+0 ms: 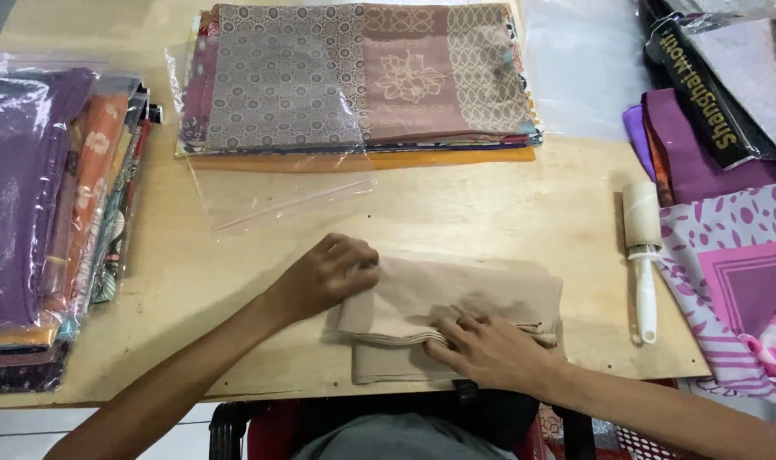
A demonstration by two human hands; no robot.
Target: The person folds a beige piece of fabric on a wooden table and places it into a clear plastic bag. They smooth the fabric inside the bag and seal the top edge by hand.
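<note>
Head view
Bench: a pale wooden bench (507, 213) is seen from above, its near edge at the bottom of the view.
Folded cloth: a beige folded cloth (482, 294) lies flat near the middle of the bench's near edge, its layered folds facing the person.
Left hand: the left hand (328, 277) is laid on the cloth's left end; its fingers (358, 255) are curled and pressed together against the fabric, pinching nothing that can be seen.
Right hand: the right hand (486, 349) is laid on the cloth's near folds, its fingers (456, 328) slightly spread and pressed flat on the layered edge.
Patterned stack: a stack of patterned cloths (362, 77) in clear wrap is set at the far edge, a loose clear bag (277, 196) lying just in front of it.
Left stack: bagged purple and orange cloths (47, 213) are piled at the left edge.
Lint roller: a white lint roller (642, 255) lies near the right edge, just beside pink patterned cloth (737, 273).
</note>
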